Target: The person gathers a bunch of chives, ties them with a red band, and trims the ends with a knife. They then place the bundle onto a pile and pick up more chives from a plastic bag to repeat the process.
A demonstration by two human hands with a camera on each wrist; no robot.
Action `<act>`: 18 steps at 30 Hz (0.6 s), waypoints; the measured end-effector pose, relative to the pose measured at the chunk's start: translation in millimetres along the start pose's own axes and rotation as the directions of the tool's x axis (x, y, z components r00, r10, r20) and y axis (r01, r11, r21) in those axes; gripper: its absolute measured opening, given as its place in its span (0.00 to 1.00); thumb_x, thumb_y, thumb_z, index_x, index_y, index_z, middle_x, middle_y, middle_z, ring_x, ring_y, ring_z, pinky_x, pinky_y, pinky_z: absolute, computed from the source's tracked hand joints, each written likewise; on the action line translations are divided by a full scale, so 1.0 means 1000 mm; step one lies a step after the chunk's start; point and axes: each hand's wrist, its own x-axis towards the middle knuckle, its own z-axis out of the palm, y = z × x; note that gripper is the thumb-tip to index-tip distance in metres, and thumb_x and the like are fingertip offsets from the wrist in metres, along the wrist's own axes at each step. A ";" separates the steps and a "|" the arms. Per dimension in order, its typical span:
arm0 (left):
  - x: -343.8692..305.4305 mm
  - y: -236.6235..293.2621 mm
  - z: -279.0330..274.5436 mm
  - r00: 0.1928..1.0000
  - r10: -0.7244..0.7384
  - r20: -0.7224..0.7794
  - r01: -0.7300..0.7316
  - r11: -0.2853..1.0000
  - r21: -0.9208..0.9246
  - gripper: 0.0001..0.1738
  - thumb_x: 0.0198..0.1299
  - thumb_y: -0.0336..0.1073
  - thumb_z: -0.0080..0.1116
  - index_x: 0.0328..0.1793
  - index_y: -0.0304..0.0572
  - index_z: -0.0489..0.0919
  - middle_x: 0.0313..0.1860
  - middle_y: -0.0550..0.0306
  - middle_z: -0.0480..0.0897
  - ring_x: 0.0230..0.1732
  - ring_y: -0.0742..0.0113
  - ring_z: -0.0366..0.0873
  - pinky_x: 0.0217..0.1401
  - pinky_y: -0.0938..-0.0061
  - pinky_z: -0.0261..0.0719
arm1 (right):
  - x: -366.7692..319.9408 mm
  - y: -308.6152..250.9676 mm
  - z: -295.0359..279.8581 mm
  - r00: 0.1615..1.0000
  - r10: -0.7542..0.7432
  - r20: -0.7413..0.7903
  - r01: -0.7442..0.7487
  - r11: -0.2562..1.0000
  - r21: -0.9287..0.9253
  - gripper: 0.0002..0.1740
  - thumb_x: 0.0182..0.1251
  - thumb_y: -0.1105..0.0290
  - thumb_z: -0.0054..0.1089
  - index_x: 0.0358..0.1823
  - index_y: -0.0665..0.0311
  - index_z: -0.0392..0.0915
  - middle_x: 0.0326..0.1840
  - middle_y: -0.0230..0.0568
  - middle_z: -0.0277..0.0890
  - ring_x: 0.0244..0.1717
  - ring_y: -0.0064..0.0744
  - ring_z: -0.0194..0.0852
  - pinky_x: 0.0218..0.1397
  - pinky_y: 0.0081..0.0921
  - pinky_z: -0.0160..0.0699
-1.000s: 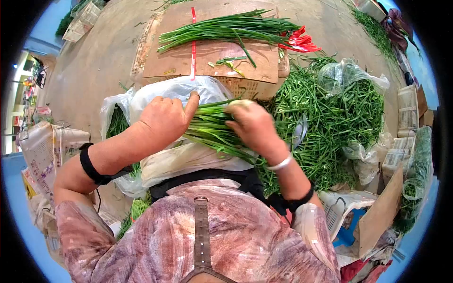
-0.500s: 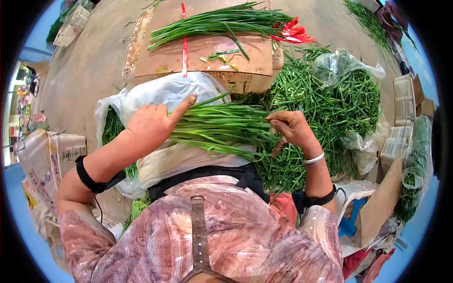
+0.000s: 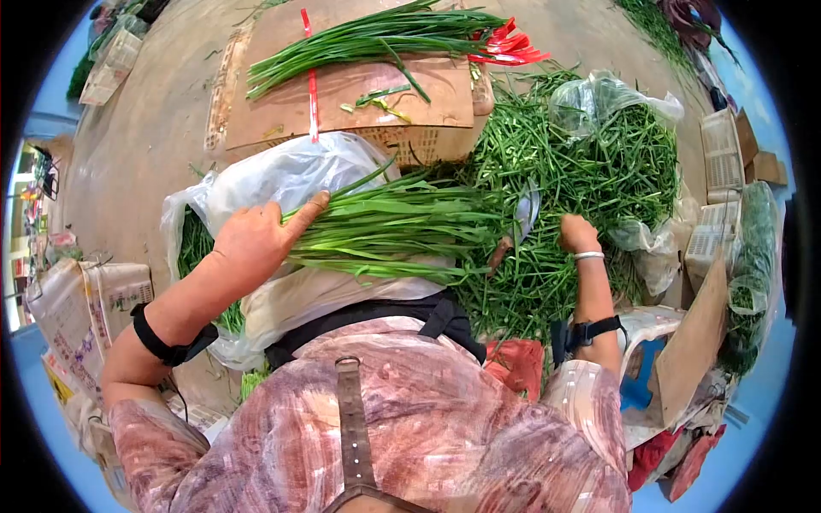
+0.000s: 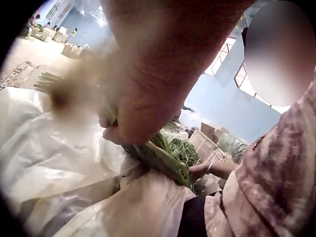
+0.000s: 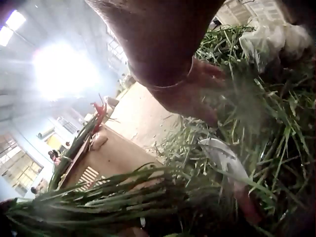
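My left hand [image 3: 255, 241] grips a bunch of long green stalks [image 3: 402, 218] near its left end, with one finger stretched along the top. In the left wrist view the hand [image 4: 143, 108] has its fingertips curled at the bunch [image 4: 160, 158]. Off the bunch's right end, my right hand [image 3: 580, 232] is over a heap of cut greens [image 3: 616, 162]. The right wrist view shows that hand [image 5: 190, 94] with fingers apart, somewhat blurred, holding nothing visible. A curved blade [image 3: 528, 209] with a brown handle [image 3: 500, 255] lies between the bunch's end and the hand.
A cardboard sheet [image 3: 359, 85] on a crate ahead bears another bunch [image 3: 368, 43], a red strip [image 3: 313, 103] and red ties [image 3: 510, 44]. White plastic [image 3: 282, 179] lies under the held bunch. Crates [image 3: 723, 158] stand at right, a white stool [image 3: 646, 329] near my right elbow.
My right hand has moved off the bunch, to the right and over the heap. My left hand keeps its grip. The bunch's right end and the blade are now uncovered.
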 end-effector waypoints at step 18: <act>-0.003 0.002 0.004 0.998 -0.059 0.029 0.059 0.998 -0.015 0.46 0.48 0.27 0.52 0.75 0.50 0.49 0.22 0.55 0.70 0.19 0.58 0.71 0.22 0.63 0.71 | -0.091 -0.156 -0.084 0.527 -0.289 -0.799 0.850 0.189 0.492 0.04 0.53 0.75 0.62 0.31 0.65 0.78 0.29 0.45 0.77 0.29 0.41 0.77 0.33 0.30 0.75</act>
